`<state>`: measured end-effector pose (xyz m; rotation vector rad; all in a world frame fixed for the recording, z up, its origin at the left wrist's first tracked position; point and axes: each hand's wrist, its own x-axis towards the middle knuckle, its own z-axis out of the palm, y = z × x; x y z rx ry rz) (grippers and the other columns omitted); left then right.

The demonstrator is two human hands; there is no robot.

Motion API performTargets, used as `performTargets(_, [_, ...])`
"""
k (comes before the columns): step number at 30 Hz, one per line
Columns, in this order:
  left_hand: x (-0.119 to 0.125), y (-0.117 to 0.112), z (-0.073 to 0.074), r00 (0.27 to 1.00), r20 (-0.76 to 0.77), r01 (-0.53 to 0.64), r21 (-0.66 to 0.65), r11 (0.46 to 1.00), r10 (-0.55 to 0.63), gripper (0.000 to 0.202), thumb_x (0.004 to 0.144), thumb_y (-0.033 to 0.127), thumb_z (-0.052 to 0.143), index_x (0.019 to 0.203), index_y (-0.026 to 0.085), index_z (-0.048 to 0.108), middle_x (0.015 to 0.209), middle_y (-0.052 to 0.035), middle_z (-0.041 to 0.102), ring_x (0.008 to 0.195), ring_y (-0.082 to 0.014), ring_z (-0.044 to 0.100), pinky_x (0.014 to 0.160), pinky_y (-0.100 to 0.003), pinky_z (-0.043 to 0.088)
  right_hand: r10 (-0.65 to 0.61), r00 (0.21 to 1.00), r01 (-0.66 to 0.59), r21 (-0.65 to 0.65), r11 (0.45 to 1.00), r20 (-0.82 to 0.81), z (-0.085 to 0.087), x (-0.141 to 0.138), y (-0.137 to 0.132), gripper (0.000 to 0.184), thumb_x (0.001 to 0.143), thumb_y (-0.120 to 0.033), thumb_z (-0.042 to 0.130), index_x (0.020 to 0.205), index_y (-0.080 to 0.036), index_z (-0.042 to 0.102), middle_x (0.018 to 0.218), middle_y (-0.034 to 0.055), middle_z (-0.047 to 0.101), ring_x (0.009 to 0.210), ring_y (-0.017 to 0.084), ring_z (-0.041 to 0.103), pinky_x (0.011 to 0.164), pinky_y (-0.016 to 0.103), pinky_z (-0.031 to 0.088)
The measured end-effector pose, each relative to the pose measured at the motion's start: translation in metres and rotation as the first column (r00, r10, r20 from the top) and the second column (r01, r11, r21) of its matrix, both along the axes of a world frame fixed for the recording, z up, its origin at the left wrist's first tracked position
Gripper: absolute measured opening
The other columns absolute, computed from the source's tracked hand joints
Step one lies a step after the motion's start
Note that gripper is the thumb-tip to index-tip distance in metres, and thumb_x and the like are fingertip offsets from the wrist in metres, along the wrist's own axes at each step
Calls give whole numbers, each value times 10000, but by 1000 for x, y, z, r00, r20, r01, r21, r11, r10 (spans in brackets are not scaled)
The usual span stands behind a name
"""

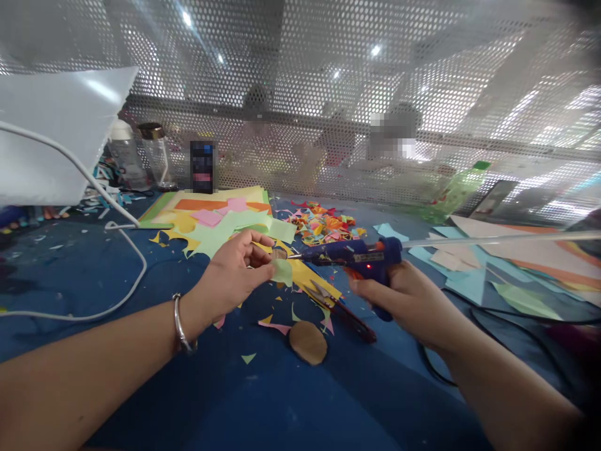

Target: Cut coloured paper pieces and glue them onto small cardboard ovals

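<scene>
My left hand (244,266) pinches a small pale green paper piece (282,272) between thumb and fingers. Wrapped round the handle of a blue glue gun (361,254) is my right hand (413,294), closed. The gun's metal nozzle points left and meets the upper edge of the paper piece; whether they touch I cannot tell. A long clear glue stick (498,239) sticks out of the gun's back end. Below lie scissors (340,308) with dark handles, and nearer me a round brown cardboard disc (308,342).
Coloured paper sheets (225,225) and a heap of bright scraps (323,224) lie farther back. Bottles (157,156) and a phone (203,168) stand before a perforated metal screen (300,69). A white cable (136,275) runs at left, a black cable (507,344) at right.
</scene>
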<state>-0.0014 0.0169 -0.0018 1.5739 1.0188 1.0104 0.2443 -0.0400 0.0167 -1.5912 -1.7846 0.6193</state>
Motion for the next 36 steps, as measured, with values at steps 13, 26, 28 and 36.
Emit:
performTargets(13, [0, 2, -3, 1000, 3, 28, -7, 1000, -28, 391, 688, 170, 687, 1041, 185, 519, 776, 19, 621, 690, -116, 580, 661, -262, 470, 21, 987, -24, 16, 1000, 158, 0, -9, -3, 201, 721, -398, 516, 594, -255, 454, 452, -12, 515, 474, 167, 488, 479, 297, 477])
performTargets(26, [0, 0, -2, 998, -52, 40, 21, 999, -39, 345, 715, 184, 670, 1024, 200, 517, 735, 34, 589, 668, -119, 567, 639, -267, 464, 53, 964, -75, 78, 994, 260, -2, -8, -2, 295, 765, -340, 494, 504, -245, 396, 494, 11, 555, 485, 156, 492, 483, 294, 455])
performTargets(28, [0, -1, -1, 998, -49, 40, 16, 999, -39, 354, 715, 190, 673, 1030, 196, 513, 741, 27, 591, 685, -125, 569, 655, -275, 470, 53, 946, -83, 83, 993, 319, -3, -7, -1, 336, 771, -326, 497, 473, -246, 365, 463, 14, 529, 481, 160, 490, 486, 301, 448])
performTargets(36, [0, -3, 0, 997, -52, 50, 16, 999, -49, 358, 718, 181, 668, 1040, 186, 514, 763, 23, 585, 701, -125, 556, 671, -278, 462, 82, 908, -145, 123, 982, 411, -5, -5, -1, 399, 782, -232, 554, 444, -238, 342, 397, -8, 441, 467, 158, 465, 485, 299, 382])
